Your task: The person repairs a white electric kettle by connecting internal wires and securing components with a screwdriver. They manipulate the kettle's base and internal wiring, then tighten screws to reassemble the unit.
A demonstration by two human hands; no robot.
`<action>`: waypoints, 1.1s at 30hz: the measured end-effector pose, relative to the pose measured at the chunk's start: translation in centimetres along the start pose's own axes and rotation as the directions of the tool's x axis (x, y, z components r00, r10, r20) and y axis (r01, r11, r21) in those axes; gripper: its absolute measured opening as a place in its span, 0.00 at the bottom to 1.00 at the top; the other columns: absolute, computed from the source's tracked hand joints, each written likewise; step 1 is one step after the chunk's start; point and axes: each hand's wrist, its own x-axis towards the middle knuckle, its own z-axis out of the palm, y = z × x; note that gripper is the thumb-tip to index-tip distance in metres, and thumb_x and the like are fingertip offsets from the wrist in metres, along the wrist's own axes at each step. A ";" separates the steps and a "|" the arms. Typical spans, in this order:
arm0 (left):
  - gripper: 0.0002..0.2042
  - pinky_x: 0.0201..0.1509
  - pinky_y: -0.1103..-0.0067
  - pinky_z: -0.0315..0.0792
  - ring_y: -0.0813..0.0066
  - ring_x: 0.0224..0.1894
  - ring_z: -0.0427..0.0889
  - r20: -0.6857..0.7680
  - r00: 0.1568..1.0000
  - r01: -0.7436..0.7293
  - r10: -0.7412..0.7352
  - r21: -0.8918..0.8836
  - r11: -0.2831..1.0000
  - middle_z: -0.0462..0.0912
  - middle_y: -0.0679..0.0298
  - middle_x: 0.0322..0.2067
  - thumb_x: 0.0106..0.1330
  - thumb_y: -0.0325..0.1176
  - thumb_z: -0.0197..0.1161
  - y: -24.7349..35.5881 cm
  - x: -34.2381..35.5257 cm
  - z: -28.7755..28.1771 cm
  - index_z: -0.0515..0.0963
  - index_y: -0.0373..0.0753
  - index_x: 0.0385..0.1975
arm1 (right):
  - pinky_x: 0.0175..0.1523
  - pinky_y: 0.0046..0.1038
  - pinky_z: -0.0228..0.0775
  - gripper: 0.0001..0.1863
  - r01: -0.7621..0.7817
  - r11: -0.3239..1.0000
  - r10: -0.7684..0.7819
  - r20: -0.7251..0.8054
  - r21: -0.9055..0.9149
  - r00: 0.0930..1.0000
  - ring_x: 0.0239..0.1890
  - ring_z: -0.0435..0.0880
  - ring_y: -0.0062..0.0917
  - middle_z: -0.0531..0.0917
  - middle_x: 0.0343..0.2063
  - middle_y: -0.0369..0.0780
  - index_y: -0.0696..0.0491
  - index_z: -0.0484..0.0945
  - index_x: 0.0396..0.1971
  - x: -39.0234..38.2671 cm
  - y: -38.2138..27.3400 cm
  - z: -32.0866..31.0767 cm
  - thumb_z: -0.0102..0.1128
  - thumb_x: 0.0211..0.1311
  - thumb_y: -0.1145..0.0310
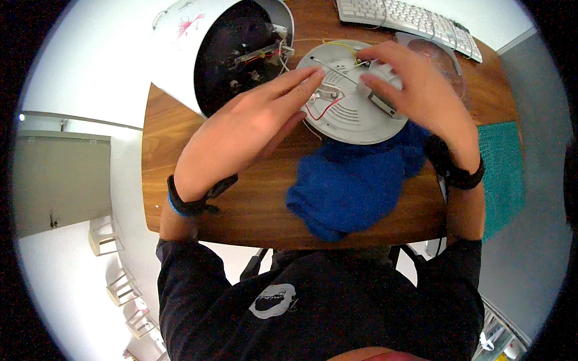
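Note:
A round white plastic housing lies on the wooden table, its inside facing up, with vent slots, loose red and yellow wires and a thin pale rod across it. From the left, my left hand reaches over its edge, fingers stretched out, fingertips above the middle. My right hand is over the far right part. Its thumb and forefinger stand apart beside wire ends and a white boxy part fixed in the housing. I see no object held in either hand; the right hand's other fingers are hidden.
A crumpled blue cloth lies on the table nearer me, touching the housing. At the back left stands a white bucket with a dark inside and loose parts. A white keyboard, a clear round cover and a green mat are at the right.

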 end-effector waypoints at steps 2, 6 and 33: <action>0.30 0.67 0.64 0.75 0.46 0.66 0.75 0.056 0.996 0.066 -0.068 0.021 0.998 0.65 0.53 0.73 0.69 0.25 0.63 0.1 -0.5 -0.8 0.65 0.39 0.72 | 0.57 0.37 0.78 0.34 -0.082 0.919 0.006 0.193 0.386 0.981 0.53 0.84 0.34 0.83 0.52 0.42 0.48 0.70 0.70 0.7 -3.8 0.0 0.69 0.64 0.70; 0.31 0.69 0.63 0.72 0.45 0.68 0.72 0.176 0.976 0.125 -0.127 0.020 0.992 0.60 0.53 0.75 0.69 0.28 0.62 -0.2 -0.6 -1.7 0.63 0.37 0.73 | 0.50 0.39 0.82 0.41 -0.107 0.797 -0.123 0.333 0.594 0.935 0.47 0.88 0.41 0.85 0.47 0.50 0.49 0.60 0.73 1.0 -5.6 1.2 0.71 0.63 0.66; 0.38 0.78 0.58 0.60 0.39 0.76 0.58 0.237 0.965 0.061 -0.111 0.209 0.976 0.55 0.46 0.76 0.67 0.36 0.68 -1.4 -2.2 -0.1 0.58 0.35 0.75 | 0.63 0.43 0.73 0.31 0.008 0.988 -0.039 0.196 0.155 0.980 0.58 0.78 0.50 0.79 0.54 0.51 0.50 0.75 0.63 0.7 -1.9 0.7 0.72 0.58 0.67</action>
